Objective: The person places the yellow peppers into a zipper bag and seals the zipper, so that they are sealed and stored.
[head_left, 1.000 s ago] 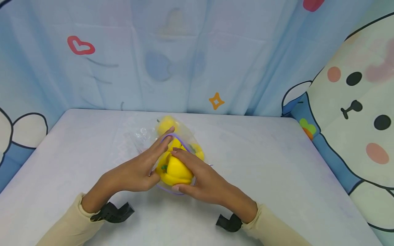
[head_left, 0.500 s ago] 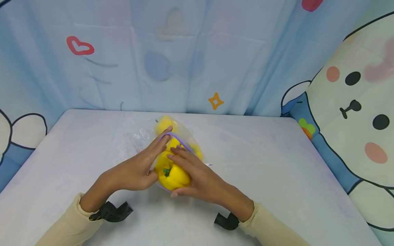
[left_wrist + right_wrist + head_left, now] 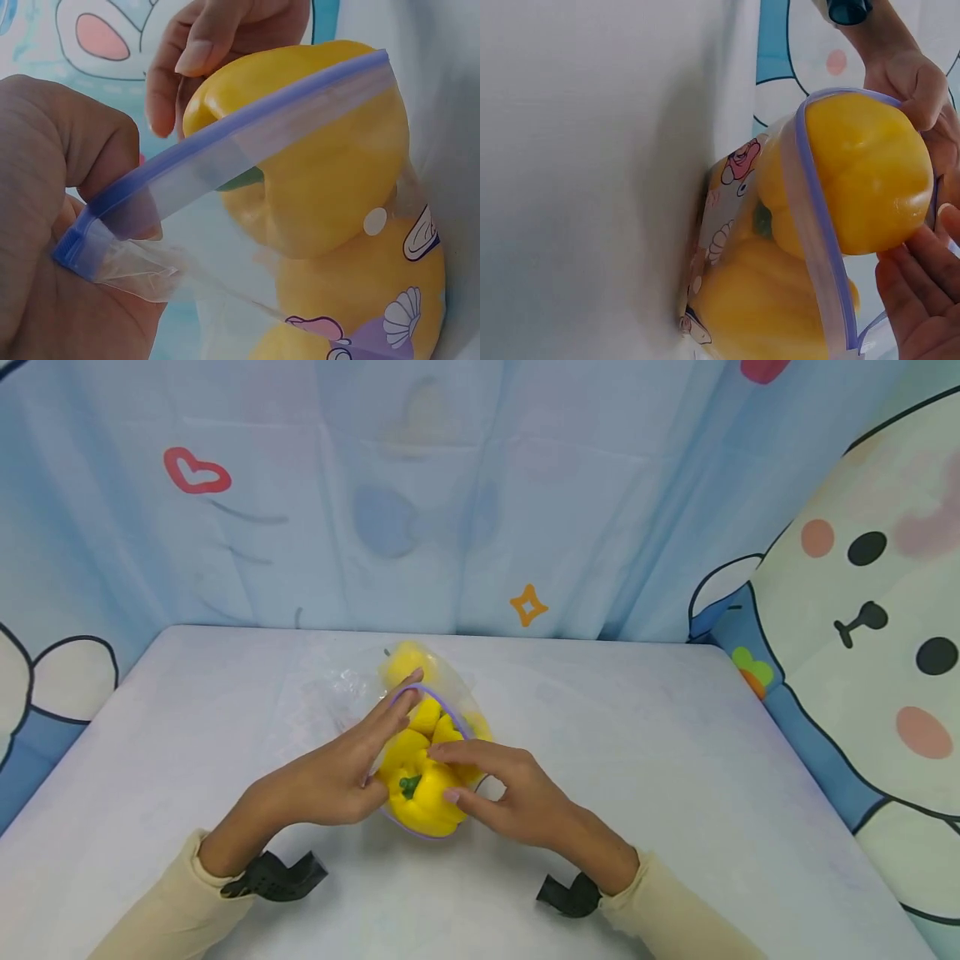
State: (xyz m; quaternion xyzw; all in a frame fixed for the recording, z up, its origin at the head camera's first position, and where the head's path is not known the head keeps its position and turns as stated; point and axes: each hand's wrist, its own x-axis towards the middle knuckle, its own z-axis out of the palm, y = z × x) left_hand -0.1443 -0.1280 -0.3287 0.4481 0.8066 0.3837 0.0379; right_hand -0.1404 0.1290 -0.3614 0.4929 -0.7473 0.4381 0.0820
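Observation:
A clear zip bag (image 3: 457,717) with purple zip edges lies mouth toward me, holding several yellow bell peppers. One yellow bell pepper (image 3: 431,806) sits in the mouth, its green stem facing me. My left hand (image 3: 322,789) grips the bag's left side; in the left wrist view its thumb and fingers curl round the corner of the purple zip strip (image 3: 247,112). At the pepper's right side is my right hand (image 3: 517,789), thumb and fingers spread. The right wrist view shows its fingers (image 3: 911,289) nearly straight, tips right at the pepper's underside.
Another yellow pepper (image 3: 411,664) shows through the bag's far end. The bag rests on a white-covered table (image 3: 660,760). Behind hangs a blue curtain (image 3: 450,527) with cartoon prints. Each wrist wears a black strap mount (image 3: 273,878).
The pepper in the mouth has turned so its stem faces me and sits lower. My right hand has loosened from over it and shifted right. The left hand has stayed in place.

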